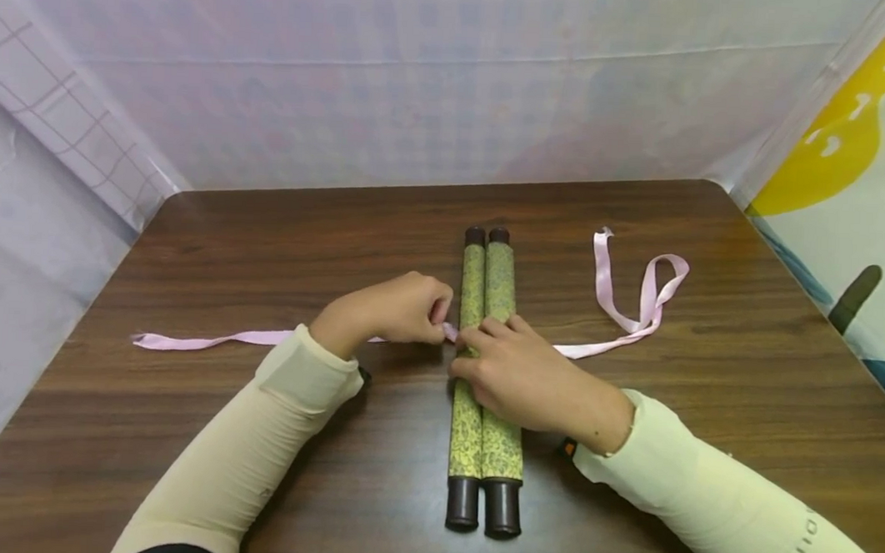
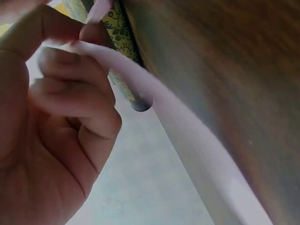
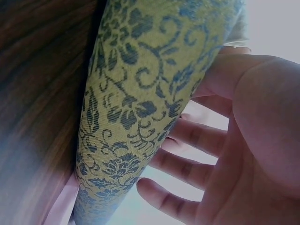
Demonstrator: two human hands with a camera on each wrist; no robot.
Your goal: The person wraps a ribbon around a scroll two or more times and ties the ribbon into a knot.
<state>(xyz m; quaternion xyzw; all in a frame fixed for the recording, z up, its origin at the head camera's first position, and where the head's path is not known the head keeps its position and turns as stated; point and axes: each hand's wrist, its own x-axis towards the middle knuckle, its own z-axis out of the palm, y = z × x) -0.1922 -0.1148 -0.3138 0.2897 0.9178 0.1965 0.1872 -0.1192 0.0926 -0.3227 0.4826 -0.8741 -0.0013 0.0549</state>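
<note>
A rolled scroll lies on the table as two parallel rolls point(image 1: 467, 432) covered in yellow-green floral fabric, with dark end knobs point(image 1: 502, 507). A pink ribbon point(image 1: 247, 337) runs out to the left of it. My left hand point(image 1: 403, 308) is just left of the rolls. Its thumb and fingertip pinch the ribbon point(image 2: 136, 70), whose free length trails away in the left wrist view. My right hand point(image 1: 520, 372) rests across both rolls with fingers spread and fairly straight. In the right wrist view, the fingers point(image 3: 187, 171) lie along the patterned fabric point(image 3: 136, 108).
To the right of the scroll, another stretch of pink ribbon point(image 1: 647, 312) lies looped on the brown wooden table point(image 1: 325, 229). Pale cloth point(image 1: 437, 92) hangs behind the far table edge. A yellow-printed cloth point(image 1: 848, 139) is at the right side.
</note>
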